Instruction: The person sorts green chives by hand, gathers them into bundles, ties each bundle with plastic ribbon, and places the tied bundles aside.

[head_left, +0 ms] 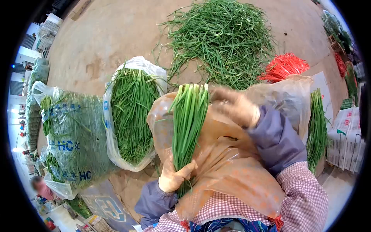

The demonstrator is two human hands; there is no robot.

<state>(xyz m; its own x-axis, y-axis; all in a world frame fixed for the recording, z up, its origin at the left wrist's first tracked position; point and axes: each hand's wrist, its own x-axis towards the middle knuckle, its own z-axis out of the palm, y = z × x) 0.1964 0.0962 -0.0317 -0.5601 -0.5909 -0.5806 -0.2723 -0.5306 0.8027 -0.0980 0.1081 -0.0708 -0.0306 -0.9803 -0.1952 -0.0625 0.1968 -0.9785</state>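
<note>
A bunch of green chives (188, 123) stands nearly upright in front of me, with its pale cut ends at the top. My left hand (174, 173), in a pale glove, is wrapped round its lower part. To the right of the cut ends is my right hand (237, 105), smeared by motion, so its fingers cannot be made out. Under both hands a translucent orange-brown plastic sheet (235, 174) covers my lap. Left of the bunch, more chives (133, 112) fill an open white plastic bag (112, 149).
A large heap of loose greens (224, 38) lies on the floor ahead. Beside it is a pile of red ties (286, 66). A full printed bag (75, 135) stands at left. More chives (316, 131) and white crates (344, 139) are at right. A person (42, 188) appears far left.
</note>
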